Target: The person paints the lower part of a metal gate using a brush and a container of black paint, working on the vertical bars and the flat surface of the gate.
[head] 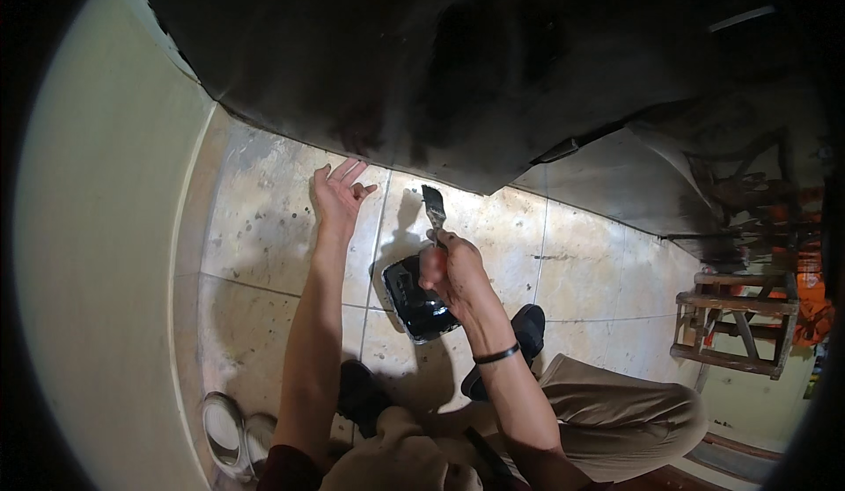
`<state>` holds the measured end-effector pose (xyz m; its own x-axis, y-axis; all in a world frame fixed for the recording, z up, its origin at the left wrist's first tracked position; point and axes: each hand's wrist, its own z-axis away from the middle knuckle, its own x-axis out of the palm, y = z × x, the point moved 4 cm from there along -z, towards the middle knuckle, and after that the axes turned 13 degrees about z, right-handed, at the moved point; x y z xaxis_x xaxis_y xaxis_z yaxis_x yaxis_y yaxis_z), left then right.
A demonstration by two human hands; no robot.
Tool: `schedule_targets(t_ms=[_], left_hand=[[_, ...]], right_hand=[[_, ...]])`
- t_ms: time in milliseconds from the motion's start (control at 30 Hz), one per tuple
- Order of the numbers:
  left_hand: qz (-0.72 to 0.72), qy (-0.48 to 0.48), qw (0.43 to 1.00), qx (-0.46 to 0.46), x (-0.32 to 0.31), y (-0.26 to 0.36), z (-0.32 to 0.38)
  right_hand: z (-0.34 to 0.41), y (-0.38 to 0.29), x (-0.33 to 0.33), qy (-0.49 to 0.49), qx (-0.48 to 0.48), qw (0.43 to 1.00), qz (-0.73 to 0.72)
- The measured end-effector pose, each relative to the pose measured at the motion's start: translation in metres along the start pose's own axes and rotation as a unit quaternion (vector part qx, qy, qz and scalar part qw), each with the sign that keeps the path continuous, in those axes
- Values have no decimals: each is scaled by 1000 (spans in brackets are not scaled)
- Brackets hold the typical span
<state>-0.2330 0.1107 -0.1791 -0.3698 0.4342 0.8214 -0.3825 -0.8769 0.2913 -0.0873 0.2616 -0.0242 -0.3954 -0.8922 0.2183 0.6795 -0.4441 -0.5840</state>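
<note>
My right hand (459, 270) grips a paintbrush (434, 202), its flat bristles coated black and pointing away from me. Right under that hand, a shallow black tray (406, 293) of glossy dark liquid, which looks like paint, rests on the tiles; the hand hides part of it. A large black panel (396, 81) fills the upper view, its lower edge just beyond the bristles. At that edge, my left hand (340, 194) is palm up with its fingers spread. Its fingertips reach the edge, but I cannot tell whether they press on it.
Cream floor tiles (581, 279) with dark specks lie around the tray. A pale wall (112, 227) rises at left, with light-coloured shoes (224, 428) near its foot. A wooden stool (739, 326) and orange material (812, 299) are at right. My dark shoes (528, 332) flank the tray.
</note>
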Motion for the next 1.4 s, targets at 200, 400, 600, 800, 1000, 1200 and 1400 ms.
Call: schedule_targets(t_ms=[200, 400, 600, 800, 1000, 1200, 1400], left_hand=[[-26, -9, 999, 26, -4, -4, -2], [-46, -17, 997, 58, -6, -5, 0], [-35, -7, 997, 64, -6, -7, 1], [-32, -12, 996, 77, -7, -5, 8], [-22, -25, 996, 83, -10, -5, 3], [-20, -14, 996, 83, 0, -6, 4], [-30, -11, 995, 92, 5, -4, 13]], right_hand=[[-31, -2, 4, 7, 1, 1000, -2], [-47, -14, 7, 38, -14, 999, 28], [-25, -48, 6, 52, -126, 987, 87], [20, -46, 4, 75, -171, 970, 156], [-20, -7, -4, 63, -51, 989, 124], [-56, -30, -3, 54, -34, 994, 88], [18, -91, 16, 56, -183, 975, 111]])
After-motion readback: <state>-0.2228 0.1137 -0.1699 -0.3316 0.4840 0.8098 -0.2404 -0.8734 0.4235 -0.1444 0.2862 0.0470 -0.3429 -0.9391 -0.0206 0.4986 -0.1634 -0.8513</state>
